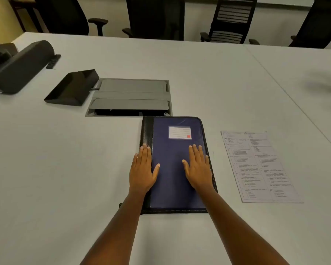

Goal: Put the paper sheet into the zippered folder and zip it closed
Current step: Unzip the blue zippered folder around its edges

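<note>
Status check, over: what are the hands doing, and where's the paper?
Left hand, right hand: open, flat on the zippered folder. Paper sheet outside, on the table right of it. Nothing blocking.

Wide bare tabletop [65, 169] lies left of the zippered folder [176, 169] and in front of its near edge. A strip of open table separates the folder from the paper sheet [260, 167] on its right. Behind, the grey cable hatch [130, 96] almost touches the folder's far edge (a dark gap shows along the hatch's near side). A black wedge-shaped device [71, 88] sits just beside the hatch's left end.
</note>
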A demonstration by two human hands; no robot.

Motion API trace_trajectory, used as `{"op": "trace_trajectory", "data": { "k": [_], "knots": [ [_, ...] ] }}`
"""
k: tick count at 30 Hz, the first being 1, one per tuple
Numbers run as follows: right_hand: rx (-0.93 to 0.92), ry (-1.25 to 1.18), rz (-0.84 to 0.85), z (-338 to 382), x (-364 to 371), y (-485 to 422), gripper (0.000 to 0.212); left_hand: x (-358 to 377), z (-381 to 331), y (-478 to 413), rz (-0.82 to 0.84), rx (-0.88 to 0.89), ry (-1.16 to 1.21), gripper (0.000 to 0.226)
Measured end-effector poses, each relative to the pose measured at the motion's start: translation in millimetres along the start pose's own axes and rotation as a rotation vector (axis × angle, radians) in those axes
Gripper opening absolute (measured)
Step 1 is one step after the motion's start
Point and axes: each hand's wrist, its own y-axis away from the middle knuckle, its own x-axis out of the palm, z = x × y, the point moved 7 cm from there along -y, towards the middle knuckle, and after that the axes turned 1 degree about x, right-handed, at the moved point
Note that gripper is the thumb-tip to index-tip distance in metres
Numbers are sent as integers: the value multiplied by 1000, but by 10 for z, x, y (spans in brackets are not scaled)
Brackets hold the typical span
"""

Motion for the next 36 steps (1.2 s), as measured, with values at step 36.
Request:
{"op": "trace_trajectory", "data": {
  "k": [36],
  "knots": [
    [332,-203,31,-533,71,-130,57,166,195,-308,144,-177,177,67]
  ]
}}
